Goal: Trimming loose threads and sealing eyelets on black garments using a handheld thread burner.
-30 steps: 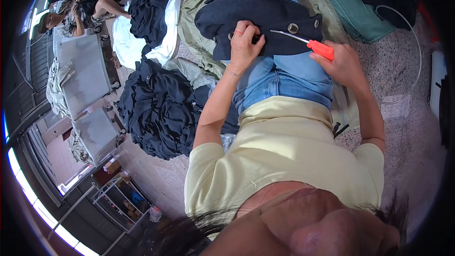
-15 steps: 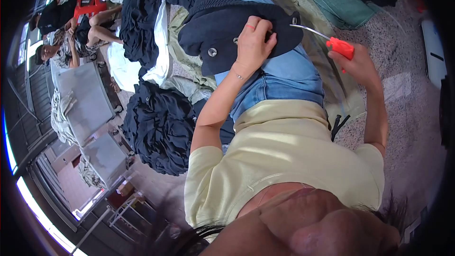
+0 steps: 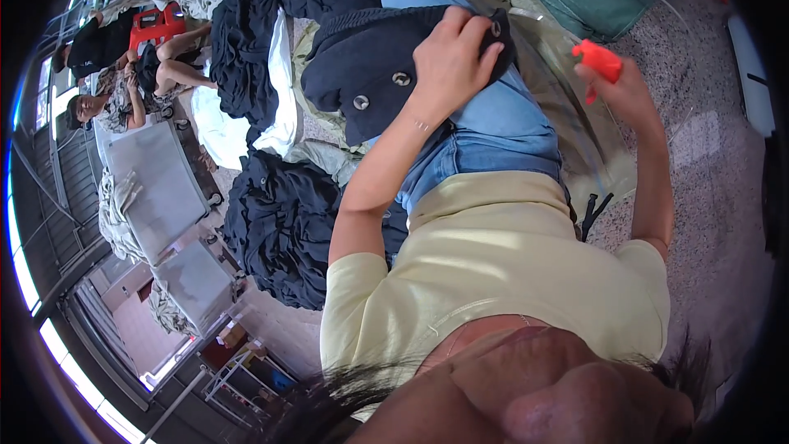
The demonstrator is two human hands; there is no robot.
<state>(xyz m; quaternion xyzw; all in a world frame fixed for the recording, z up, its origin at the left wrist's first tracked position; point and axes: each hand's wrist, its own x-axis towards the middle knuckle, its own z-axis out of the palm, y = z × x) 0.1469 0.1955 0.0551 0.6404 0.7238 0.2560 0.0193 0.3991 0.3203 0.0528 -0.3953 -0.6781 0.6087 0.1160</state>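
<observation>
A dark navy garment [image 3: 362,66] with several round metal buttons or eyelets and a ribbed edge lies across my raised, jeans-covered leg. My left hand [image 3: 452,62] is on its right part, fingers curled into the cloth beside the metal ring [image 3: 496,29] near the garment's right end. Held off to the right, apart from the garment, my right hand [image 3: 626,94] grips a red-handled tool [image 3: 600,61]. Its thin metal end is smeared by motion, so its exact kind cannot be made out.
Heaped dark garments [image 3: 283,230] lie to my left, with more dark cloth [image 3: 255,33] beyond them. Green sacking [image 3: 575,0] is at the far right. Grey wheeled carts [image 3: 156,185], a red stool [image 3: 158,26] and seated people [image 3: 111,107] are at the left.
My left hand has shifted up and right along the garment, uncovering a middle metal ring. The tool's handle has stayed nearly in place, while its metal end has blurred and appears tilted further up.
</observation>
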